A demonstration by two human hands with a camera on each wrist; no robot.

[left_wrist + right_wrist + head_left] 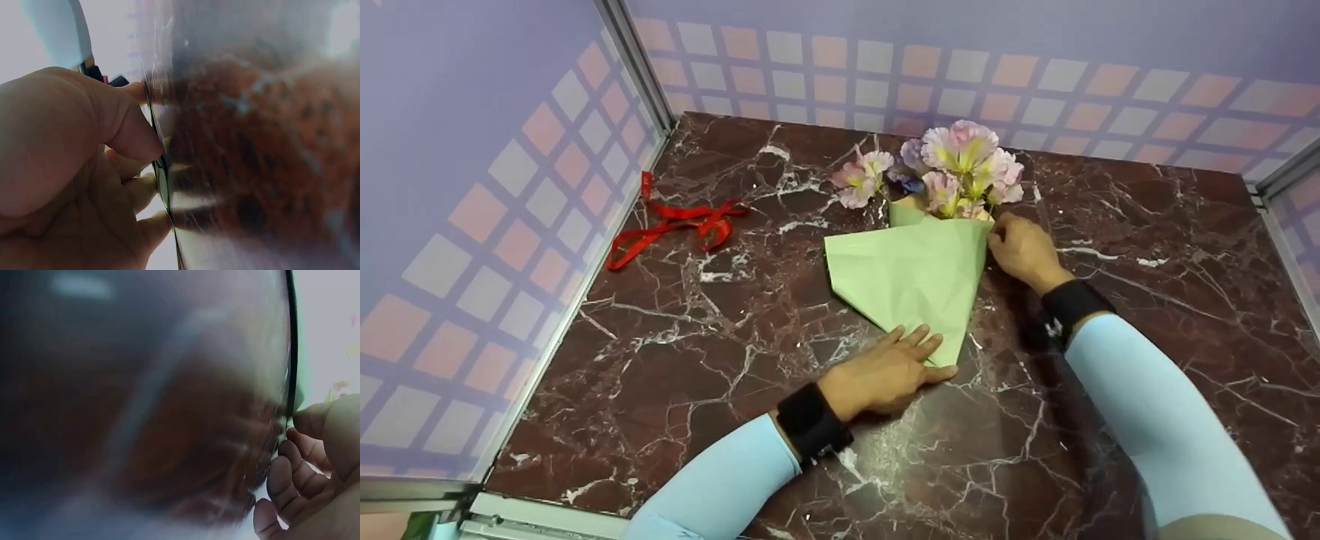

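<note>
Light green wrapping paper [911, 270] lies on the marble-patterned table, folded to a narrow point at its near end. Pink and purple flowers [960, 150] stick out of its far, wider end. My left hand [881, 375] rests on that narrow end, fingers spread and straight; in the left wrist view its thumb [135, 132] lies by the paper's thin edge [163, 183]. At the upper right corner, my right hand [1026, 247] pinches the paper's edge. The right wrist view shows its thumb [312, 419] at that edge, with the other fingers curled beneath.
A tangled red ribbon [682, 225] lies at the left of the table [697, 330]. Purple panels with pink and white squares [832, 52] enclose the back and the sides. Metal posts [637, 67] stand at the corners.
</note>
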